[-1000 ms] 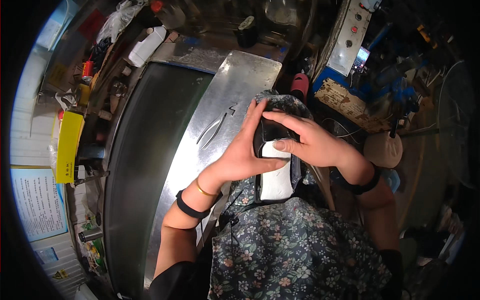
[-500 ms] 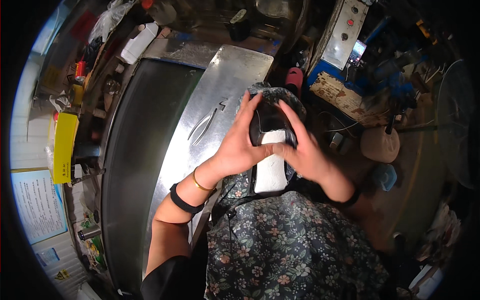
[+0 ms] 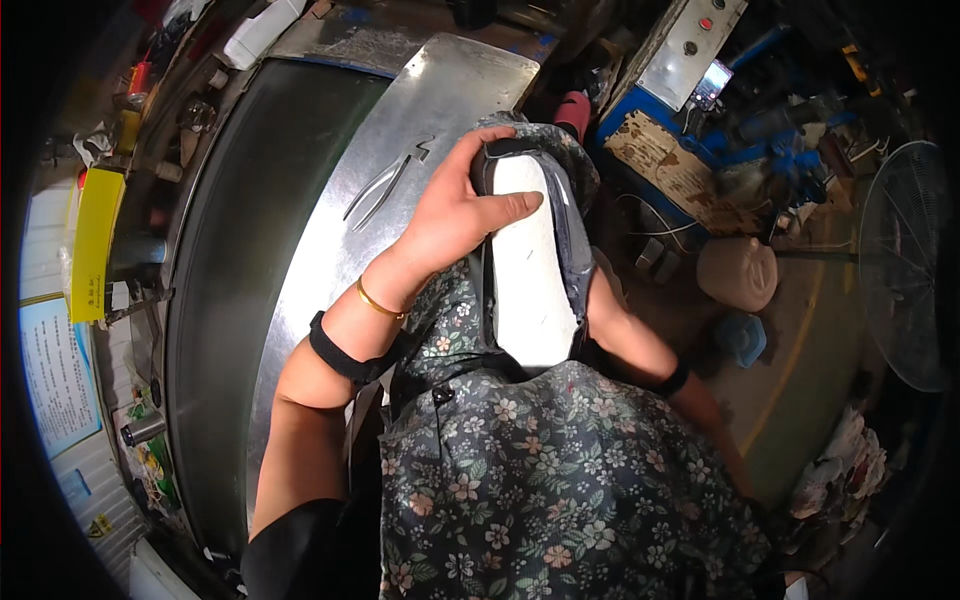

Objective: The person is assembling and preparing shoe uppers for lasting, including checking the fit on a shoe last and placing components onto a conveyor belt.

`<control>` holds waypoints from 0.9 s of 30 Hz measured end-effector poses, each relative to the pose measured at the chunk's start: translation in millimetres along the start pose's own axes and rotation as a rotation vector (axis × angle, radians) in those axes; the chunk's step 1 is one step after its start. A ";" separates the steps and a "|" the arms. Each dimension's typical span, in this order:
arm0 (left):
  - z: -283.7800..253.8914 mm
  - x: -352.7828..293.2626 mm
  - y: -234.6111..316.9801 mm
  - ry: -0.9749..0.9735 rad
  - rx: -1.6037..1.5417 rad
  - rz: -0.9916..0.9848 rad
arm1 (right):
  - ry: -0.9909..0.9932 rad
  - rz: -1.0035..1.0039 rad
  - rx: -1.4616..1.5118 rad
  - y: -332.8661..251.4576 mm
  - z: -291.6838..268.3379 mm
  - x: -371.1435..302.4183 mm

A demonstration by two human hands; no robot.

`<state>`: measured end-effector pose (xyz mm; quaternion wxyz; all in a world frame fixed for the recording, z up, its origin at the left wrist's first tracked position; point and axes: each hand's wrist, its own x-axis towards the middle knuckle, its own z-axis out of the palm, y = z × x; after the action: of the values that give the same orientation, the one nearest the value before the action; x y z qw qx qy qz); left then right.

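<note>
On my lap lies a dark shoe upper [image 3: 572, 215] with its underside up and a long white insole [image 3: 530, 265] filling the middle. My left hand [image 3: 470, 205] grips the toe end, its thumb pressed on the white insole and its fingers wrapped over the dark edge. My right hand [image 3: 606, 300] is against the right side of the upper, mostly behind it, so its fingers are hidden. A floral apron [image 3: 560, 480] covers my lap beneath the shoe.
To the left, metal pincers [image 3: 385, 190] lie on a shiny metal plate [image 3: 330, 240] beside a dark conveyor belt [image 3: 250, 230]. A control panel [image 3: 690, 55] stands at the far right. A beige jug [image 3: 737, 272], a blue container [image 3: 740, 338] and a fan [image 3: 905, 265] are to the right.
The white insole now shows along its length, where dark material covered its toe end. My right hand has left the top and moved down behind the right side. The view has shifted.
</note>
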<state>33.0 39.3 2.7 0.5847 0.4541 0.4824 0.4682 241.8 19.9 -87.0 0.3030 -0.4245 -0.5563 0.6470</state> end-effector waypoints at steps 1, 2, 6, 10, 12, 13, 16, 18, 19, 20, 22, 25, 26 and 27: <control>-0.3 -0.6 -0.7 0.002 0.001 0.002 | 0.000 0.106 0.086 -1.1 3.4 2.7; -1.2 0.2 -1.8 -0.002 -0.004 0.007 | 0.002 0.213 0.172 -3.3 5.2 5.1; -3.9 8.9 -9.2 0.041 0.209 0.090 | 0.115 -0.193 -0.911 -59.7 18.4 11.5; -10.0 21.8 -5.8 0.041 0.146 0.017 | 0.051 0.126 -1.114 -85.8 24.3 30.2; -7.8 24.3 -13.9 0.012 0.264 0.068 | 0.092 -0.219 -0.326 -24.4 -3.8 37.1; -14.9 25.1 -20.8 0.024 0.384 0.118 | -0.102 0.003 -0.097 -17.8 -10.1 28.8; -9.9 16.0 -14.7 0.021 0.423 0.108 | -0.019 -0.360 -0.430 -38.6 13.3 -11.2; -7.7 21.1 3.8 -0.080 -0.099 -0.012 | -0.080 -0.132 -0.018 -39.1 8.8 -6.2; -27.4 25.7 -0.1 -0.215 -0.409 -0.014 | -0.071 -0.113 0.071 -40.0 10.3 -2.4; -34.8 25.2 -12.7 -0.162 -0.785 0.056 | -0.064 -0.093 0.159 -41.5 12.3 0.9; 3.2 -3.4 -30.3 0.385 -0.197 0.007 | -0.018 0.016 -0.024 -70.0 24.6 4.9; -2.5 -22.1 -8.0 0.488 0.920 0.113 | -0.006 -0.044 -0.371 -84.4 45.4 0.1; -2.4 -25.2 5.2 0.453 1.137 0.037 | 0.007 -0.058 -0.494 -84.3 51.7 -4.3; -4.6 -21.7 -2.4 0.560 1.226 0.288 | 0.010 0.013 -0.363 -78.6 58.4 -5.0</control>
<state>26.6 17.9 2.8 0.0076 0.6242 0.7280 0.2835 186.0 4.0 -8.0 0.2198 -0.4790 -0.6597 0.5357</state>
